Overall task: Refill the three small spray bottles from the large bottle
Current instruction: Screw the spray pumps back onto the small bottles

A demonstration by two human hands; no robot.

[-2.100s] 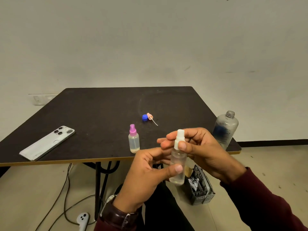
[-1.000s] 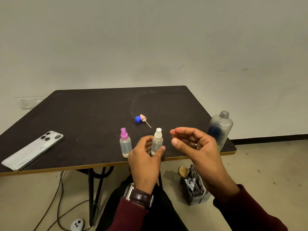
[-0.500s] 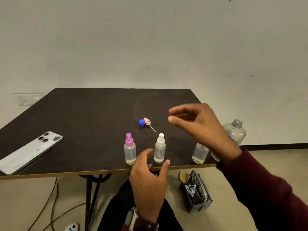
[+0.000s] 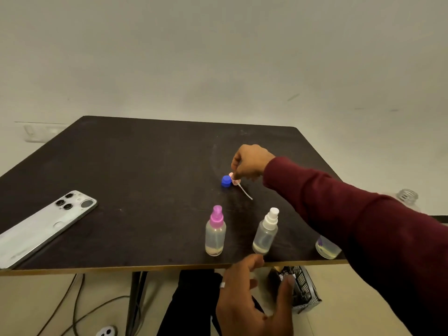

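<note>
Two small spray bottles stand near the table's front edge: one with a purple top [image 4: 215,231] and one with a white top [image 4: 266,232]. A third small bottle [image 4: 327,249], without a top, shows partly under my right sleeve at the front right. My right hand [image 4: 249,162] reaches far over the table and pinches the pink spray top [image 4: 234,178] with its thin tube, beside the blue cap [image 4: 226,181]. The large bottle [image 4: 408,196] shows only its open neck behind my right arm. My left hand [image 4: 252,297] hovers with loose fingers below the table's front edge.
A white phone [image 4: 46,225] lies face down at the left of the dark table [image 4: 145,166]. On the floor sit a small grey basket [image 4: 300,289], cables [image 4: 72,309] and a white plug.
My right hand went from above the bottles forward to the pink spray top and closed its fingers on it. My left hand dropped back from the white-topped bottle.
</note>
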